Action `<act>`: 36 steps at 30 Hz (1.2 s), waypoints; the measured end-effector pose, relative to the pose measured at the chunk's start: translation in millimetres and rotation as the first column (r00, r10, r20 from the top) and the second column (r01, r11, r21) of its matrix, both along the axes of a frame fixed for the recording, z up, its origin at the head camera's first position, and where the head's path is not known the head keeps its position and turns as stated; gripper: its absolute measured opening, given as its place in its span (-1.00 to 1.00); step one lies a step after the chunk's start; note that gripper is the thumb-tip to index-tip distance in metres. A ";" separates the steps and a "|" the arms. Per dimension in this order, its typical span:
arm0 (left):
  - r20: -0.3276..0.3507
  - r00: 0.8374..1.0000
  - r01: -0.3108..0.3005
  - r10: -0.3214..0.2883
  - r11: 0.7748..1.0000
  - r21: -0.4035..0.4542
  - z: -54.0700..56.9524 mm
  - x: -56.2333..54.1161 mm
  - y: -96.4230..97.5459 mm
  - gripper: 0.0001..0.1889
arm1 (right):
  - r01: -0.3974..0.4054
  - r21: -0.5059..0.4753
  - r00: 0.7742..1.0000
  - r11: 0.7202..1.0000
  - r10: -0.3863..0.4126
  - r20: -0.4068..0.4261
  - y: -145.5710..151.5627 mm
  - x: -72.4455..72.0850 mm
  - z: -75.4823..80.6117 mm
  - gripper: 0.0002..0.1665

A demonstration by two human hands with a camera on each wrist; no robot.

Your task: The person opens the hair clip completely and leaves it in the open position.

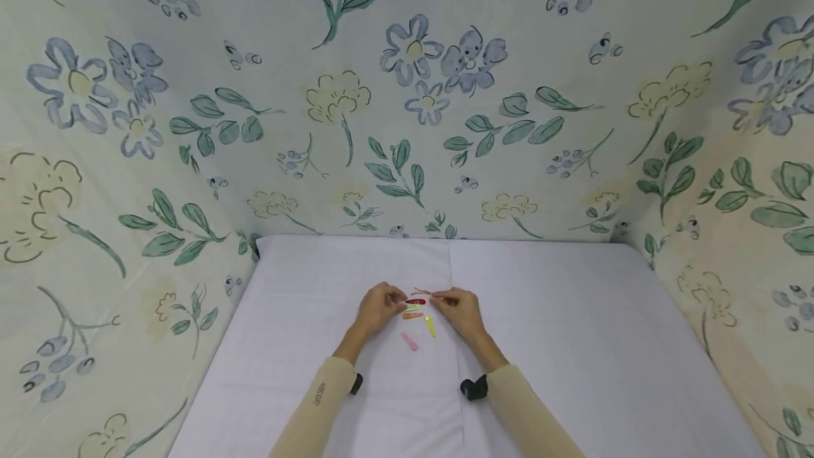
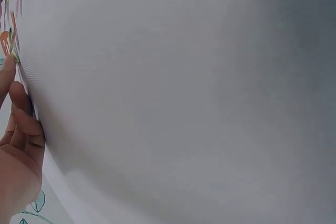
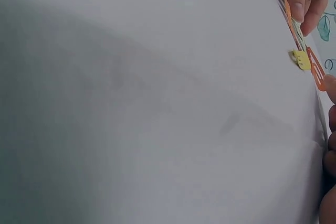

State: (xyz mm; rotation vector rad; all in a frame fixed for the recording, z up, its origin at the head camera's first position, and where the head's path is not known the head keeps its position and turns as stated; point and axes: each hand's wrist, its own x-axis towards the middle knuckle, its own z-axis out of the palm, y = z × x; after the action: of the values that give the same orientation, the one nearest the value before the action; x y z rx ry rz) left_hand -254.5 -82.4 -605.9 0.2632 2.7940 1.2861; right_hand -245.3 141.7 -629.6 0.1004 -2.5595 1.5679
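Note:
Several small snap hair clips lie between the two hands. My right hand (image 1: pixel 459 308) pinches one end of an orange hair clip (image 3: pixel 316 70), whose slotted frame stands out in the right wrist view. My left hand (image 1: pixel 378 307) is at the left ends of the stacked clips, thumb and finger pinching a green hair clip (image 3: pixel 300 34). Just above the green one is a dark red clip (image 1: pixel 416 302); below it lies another orange clip (image 1: pixel 412 316). Nearer to me are a yellow clip (image 1: pixel 430 326) and a pink clip (image 1: pixel 410 341), untouched.
A white cloth covers the table (image 1: pixel 559 331), with a fold line running front to back near the middle. Floral fabric (image 1: pixel 439 126) hangs behind and along both sides. Dark wrist cameras, one being (image 1: pixel 473 389), sit at both sleeve cuffs.

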 end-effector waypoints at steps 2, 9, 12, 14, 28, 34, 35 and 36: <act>-0.008 1.000 -0.003 0.003 1.000 -0.011 0.1 0.1 1.0 -0.88 | -0.014 0.004 1.000 1.000 0.014 0.003 -0.2 1.1 -0.2 -0.85; -0.054 0.999 0.002 -0.004 0.999 -0.033 -2.3 -2.0 4.9 -0.88 | -0.047 0.094 0.998 0.994 0.050 -0.025 -5.0 2.5 2.6 -0.85; -0.055 0.998 -0.005 0.003 0.999 -0.036 -2.6 -3.1 6.5 -0.92 | -0.053 0.131 0.998 0.990 0.058 -0.039 -6.4 2.2 4.4 -0.83; -0.042 0.999 -0.015 0.013 0.999 -0.042 -2.5 -3.3 7.1 -0.93 | -0.056 0.152 0.997 0.987 0.063 -0.044 -7.1 1.8 5.5 -0.82; -0.020 0.999 -0.046 0.044 0.997 -0.057 0.5 -4.5 9.1 -0.92 | -0.071 0.227 0.993 0.971 0.091 -0.080 -8.7 -1.8 7.2 -0.79; -0.014 0.998 -0.061 0.060 0.997 -0.050 0.9 -4.0 9.8 -0.92 | -0.074 0.236 0.991 0.969 0.097 -0.090 -8.4 -1.6 7.6 -0.79; -0.010 0.998 -0.063 0.063 0.997 -0.050 1.2 -3.7 9.9 -0.92 | -0.074 0.241 0.991 0.968 0.098 -0.090 -8.6 -1.4 8.0 -0.79; -0.005 0.998 -0.066 0.065 0.997 -0.049 1.6 -3.6 10.2 -0.92 | -0.074 0.248 0.991 0.966 0.099 -0.090 -8.8 -1.2 8.1 -0.80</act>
State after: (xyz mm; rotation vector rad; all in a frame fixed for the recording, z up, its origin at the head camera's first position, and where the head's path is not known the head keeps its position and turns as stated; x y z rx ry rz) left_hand -258.2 -72.3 -604.3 0.1727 2.8547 1.2290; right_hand -246.5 133.0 -621.5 0.3139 -2.6869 1.2297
